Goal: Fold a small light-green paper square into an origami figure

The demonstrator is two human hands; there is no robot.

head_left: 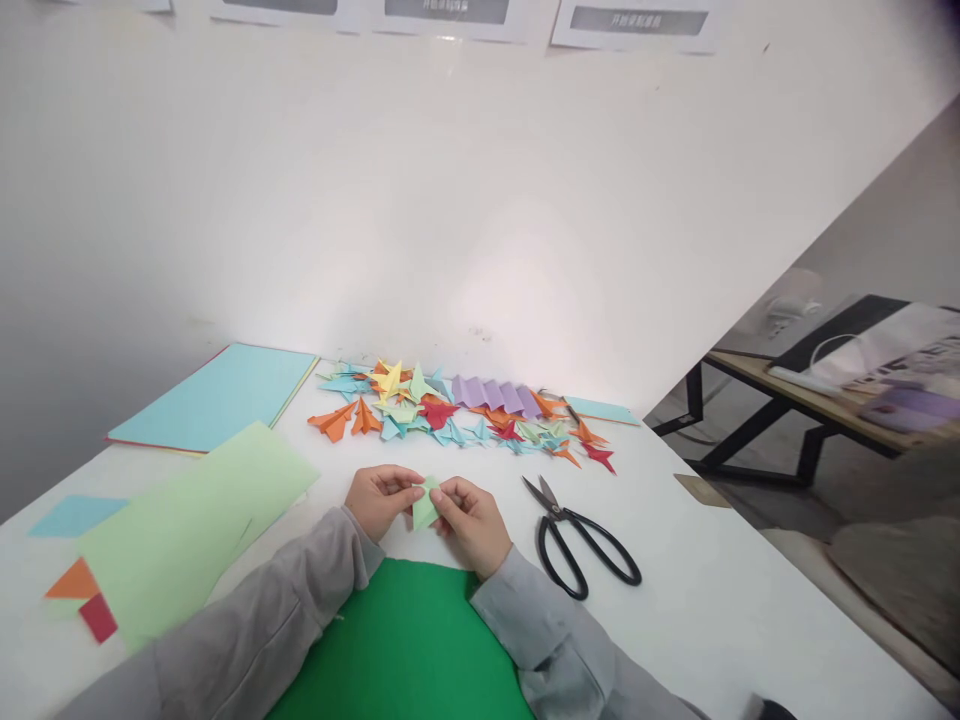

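Observation:
A small folded piece of light green paper [424, 508] is held up between my two hands, over the near middle of the white table. My left hand [384, 500] pinches its left side with thumb and fingers. On its right side, my right hand [474, 522] grips it in the same way. Black-handled scissors [556, 516] lie to the right of my right hand, blades slightly apart. Beyond my hands is a heap of folded paper shapes in several colours, with an orange one [332, 422] at its left end and a purple pleated strip [495, 395] at the back.
Large light green paper [180, 530] lies at the left, near blue, orange and red scraps [98, 618]. A stack of coloured sheets [217, 395] sits at the back left. The wall [480, 200] rises behind the white table [705, 600]. Another table [810, 400] stands at the right.

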